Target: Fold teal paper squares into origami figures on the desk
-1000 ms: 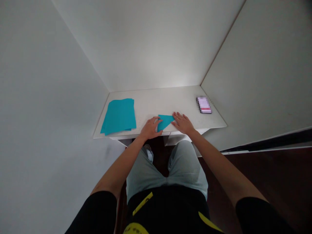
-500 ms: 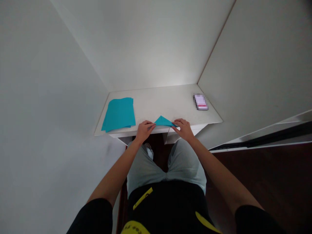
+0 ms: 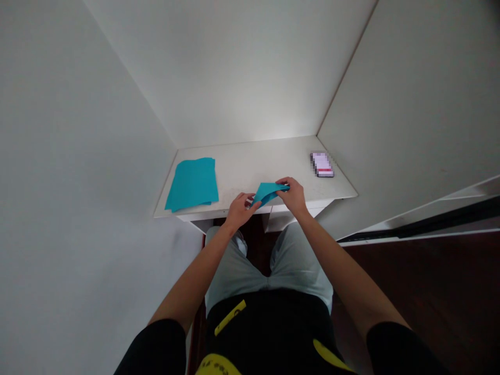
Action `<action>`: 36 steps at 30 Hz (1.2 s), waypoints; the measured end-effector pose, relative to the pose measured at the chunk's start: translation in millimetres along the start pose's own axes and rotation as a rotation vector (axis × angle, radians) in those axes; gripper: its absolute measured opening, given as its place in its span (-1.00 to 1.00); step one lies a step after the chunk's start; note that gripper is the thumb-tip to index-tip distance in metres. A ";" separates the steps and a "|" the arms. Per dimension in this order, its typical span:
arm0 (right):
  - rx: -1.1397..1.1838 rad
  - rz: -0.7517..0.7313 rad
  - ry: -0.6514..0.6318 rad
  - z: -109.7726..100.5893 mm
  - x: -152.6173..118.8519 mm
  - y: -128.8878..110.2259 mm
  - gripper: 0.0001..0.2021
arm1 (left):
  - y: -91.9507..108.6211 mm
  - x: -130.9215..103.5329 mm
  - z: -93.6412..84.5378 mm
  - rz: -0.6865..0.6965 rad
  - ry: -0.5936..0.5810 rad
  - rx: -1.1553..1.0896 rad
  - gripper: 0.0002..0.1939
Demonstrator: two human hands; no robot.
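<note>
A folded piece of blue paper [image 3: 267,191] is held at the front edge of the white table, tilted, with its right end higher than its left and its lower side partly opened. My left hand [image 3: 242,209] pinches the lower left corner between thumb and fingers. At the right corner, my right hand [image 3: 292,194] grips the paper the same way. Flat on the table's left side lies a stack of blue sheets [image 3: 193,182], its edges slightly out of line.
The white table [image 3: 250,161] stands against a wall, with side walls left and right. A phone [image 3: 322,164], blurred by pixels, lies at the table's right. My legs are below the front edge.
The folded paper has turned, its right end moving up and its underside opening. My right hand has moved up and slightly left; my left hand has shifted right.
</note>
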State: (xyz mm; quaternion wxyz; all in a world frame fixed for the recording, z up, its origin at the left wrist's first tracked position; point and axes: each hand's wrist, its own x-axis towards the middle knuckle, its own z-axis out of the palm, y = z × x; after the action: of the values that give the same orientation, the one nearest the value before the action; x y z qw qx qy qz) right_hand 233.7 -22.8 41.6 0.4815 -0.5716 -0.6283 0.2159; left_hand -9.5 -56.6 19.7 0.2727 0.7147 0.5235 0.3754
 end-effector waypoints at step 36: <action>-0.169 -0.209 -0.326 26.1 16.1 64.8 -0.69 | -40.0 41.5 -14.3 0.218 -0.187 0.334 -0.67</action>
State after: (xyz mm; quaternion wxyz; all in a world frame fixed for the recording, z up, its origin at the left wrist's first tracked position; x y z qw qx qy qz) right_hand 246.5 15.8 -17.5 0.3437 -0.4992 -0.7697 0.2007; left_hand -36.0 -4.9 7.0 0.1557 0.8340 0.4703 0.2430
